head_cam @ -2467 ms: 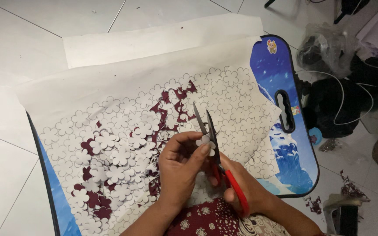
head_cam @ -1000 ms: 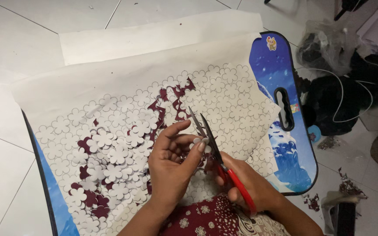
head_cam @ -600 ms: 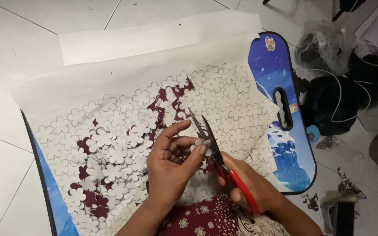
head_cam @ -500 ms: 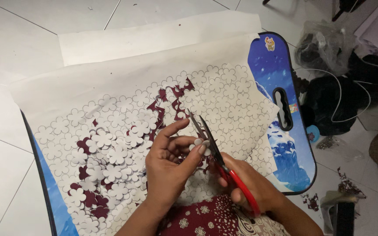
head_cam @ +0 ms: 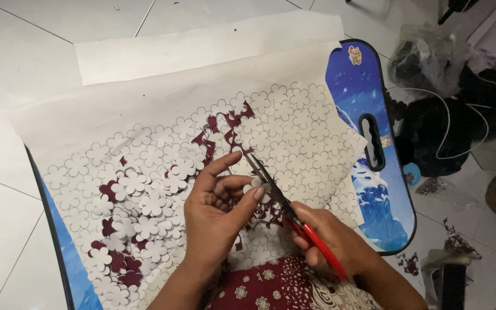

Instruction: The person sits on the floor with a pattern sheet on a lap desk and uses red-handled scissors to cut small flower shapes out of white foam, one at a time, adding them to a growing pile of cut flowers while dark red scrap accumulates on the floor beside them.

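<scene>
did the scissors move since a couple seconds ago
Yes, slightly. The scissors have shifted a little left and down, away from the slot in the blue board. The left hand holds a white flower at the blades.

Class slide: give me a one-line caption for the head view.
Left hand pinches a white paper flower while the right hand trims it with red-handled scissors.
</scene>
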The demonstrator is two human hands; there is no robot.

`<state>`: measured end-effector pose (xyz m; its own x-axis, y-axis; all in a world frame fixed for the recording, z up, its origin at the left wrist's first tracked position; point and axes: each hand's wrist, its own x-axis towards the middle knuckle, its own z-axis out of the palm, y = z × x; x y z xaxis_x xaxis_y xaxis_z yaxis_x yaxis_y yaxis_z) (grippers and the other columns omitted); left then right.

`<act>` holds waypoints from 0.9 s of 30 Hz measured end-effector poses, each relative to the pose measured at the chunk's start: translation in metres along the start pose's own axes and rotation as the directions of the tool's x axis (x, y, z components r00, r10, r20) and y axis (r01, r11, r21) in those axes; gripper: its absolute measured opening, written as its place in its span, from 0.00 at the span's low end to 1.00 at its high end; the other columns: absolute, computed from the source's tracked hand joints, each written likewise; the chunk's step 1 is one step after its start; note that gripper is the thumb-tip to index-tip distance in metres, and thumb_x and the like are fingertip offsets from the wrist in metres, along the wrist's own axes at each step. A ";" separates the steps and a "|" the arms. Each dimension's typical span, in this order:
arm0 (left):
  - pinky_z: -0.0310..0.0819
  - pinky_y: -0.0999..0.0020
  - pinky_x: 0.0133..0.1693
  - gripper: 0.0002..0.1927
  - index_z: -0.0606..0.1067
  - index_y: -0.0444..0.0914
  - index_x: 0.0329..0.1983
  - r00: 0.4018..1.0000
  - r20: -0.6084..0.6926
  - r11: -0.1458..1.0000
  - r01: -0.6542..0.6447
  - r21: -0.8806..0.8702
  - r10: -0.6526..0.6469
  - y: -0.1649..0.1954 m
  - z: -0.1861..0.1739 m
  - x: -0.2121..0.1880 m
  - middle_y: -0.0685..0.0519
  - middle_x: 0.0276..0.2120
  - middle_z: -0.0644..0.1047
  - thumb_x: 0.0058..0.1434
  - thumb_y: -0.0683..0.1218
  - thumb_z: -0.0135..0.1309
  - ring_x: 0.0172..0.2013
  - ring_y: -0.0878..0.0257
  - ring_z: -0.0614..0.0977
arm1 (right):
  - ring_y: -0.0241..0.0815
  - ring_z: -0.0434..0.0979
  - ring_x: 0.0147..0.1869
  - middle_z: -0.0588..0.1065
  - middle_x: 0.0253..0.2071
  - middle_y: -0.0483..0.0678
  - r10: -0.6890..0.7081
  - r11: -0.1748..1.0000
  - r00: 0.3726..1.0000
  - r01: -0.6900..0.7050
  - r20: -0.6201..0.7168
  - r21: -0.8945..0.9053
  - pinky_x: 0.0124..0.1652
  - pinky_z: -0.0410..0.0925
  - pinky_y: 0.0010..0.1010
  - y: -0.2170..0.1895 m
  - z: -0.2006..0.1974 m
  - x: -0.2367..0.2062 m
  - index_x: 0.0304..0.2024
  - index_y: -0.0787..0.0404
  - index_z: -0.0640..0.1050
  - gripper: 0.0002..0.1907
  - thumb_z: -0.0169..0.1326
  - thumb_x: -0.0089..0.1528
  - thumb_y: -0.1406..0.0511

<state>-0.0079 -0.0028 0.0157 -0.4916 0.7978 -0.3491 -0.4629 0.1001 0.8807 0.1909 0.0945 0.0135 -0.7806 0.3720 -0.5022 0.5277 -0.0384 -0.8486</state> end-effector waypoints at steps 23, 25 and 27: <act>0.79 0.70 0.44 0.22 0.71 0.35 0.66 0.998 -0.054 0.999 -0.042 -0.007 0.042 -0.013 -0.008 0.018 0.50 0.40 0.83 0.70 0.47 0.49 0.39 0.69 0.83 | 0.32 0.63 0.25 0.64 0.22 0.38 0.074 0.978 0.994 -0.056 -0.082 0.198 0.26 0.57 0.26 0.010 -0.005 0.002 0.35 0.60 0.75 0.53 0.44 0.42 0.20; 0.82 0.67 0.46 0.23 0.70 0.37 0.67 0.998 -0.057 0.999 -0.030 -0.017 0.029 -0.012 -0.009 0.019 0.50 0.39 0.83 0.72 0.50 0.44 0.37 0.69 0.82 | 0.32 0.63 0.25 0.64 0.22 0.38 0.061 0.983 0.995 -0.046 -0.083 0.178 0.26 0.57 0.26 0.007 -0.004 0.005 0.36 0.60 0.75 0.54 0.43 0.43 0.20; 0.84 0.64 0.50 0.24 0.69 0.38 0.69 0.998 -0.051 0.999 -0.049 -0.018 0.048 -0.012 -0.009 0.021 0.50 0.38 0.82 0.73 0.51 0.41 0.34 0.69 0.80 | 0.31 0.64 0.26 0.65 0.23 0.38 0.038 0.988 0.997 -0.026 -0.073 0.154 0.27 0.58 0.25 0.007 -0.005 0.006 0.36 0.60 0.75 0.54 0.42 0.44 0.19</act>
<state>-0.0193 0.0069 -0.0053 -0.5507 0.7702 -0.3219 -0.4512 0.0498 0.8910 0.1912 0.1012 0.0054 -0.7337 0.4366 -0.5206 0.4904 -0.1901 -0.8505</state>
